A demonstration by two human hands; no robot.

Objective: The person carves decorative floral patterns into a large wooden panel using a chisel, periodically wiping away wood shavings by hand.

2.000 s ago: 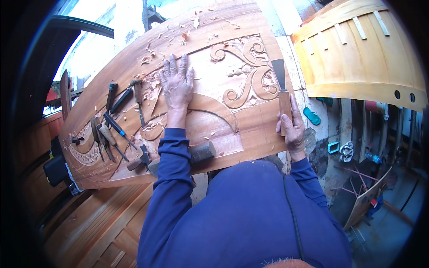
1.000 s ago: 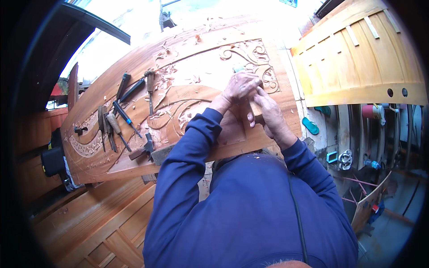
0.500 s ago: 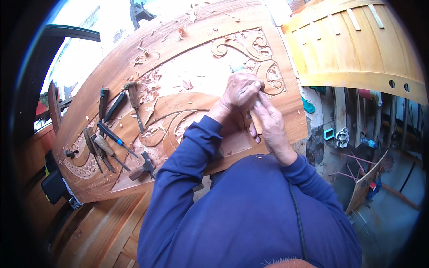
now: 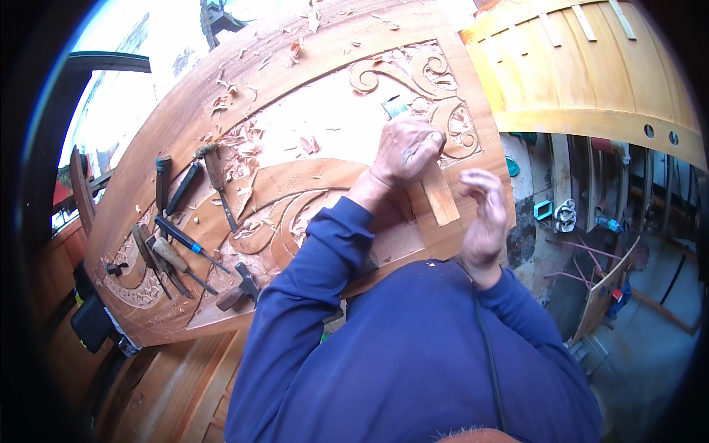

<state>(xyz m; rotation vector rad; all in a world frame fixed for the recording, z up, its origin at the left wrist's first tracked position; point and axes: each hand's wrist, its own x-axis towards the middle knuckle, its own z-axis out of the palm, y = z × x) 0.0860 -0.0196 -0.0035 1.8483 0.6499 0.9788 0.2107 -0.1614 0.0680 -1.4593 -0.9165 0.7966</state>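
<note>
Chisel point(image 4: 396, 108) is gripped in the left hand point(image 4: 408, 151) over the carved panel point(image 4: 325, 66). The right hand point(image 4: 489, 218), unclenched, hovers right of its handle point(image 4: 441, 201).

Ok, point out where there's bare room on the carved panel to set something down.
In the pale recess, the upper stretch looks bare between the shavings, the left hand and the corner scrolls, though glare-washed. A narrower strip runs between those scrolls and the right edge of the panel. Its left end is crowded: chisels, a hammer-like tool and more shavings.
</note>
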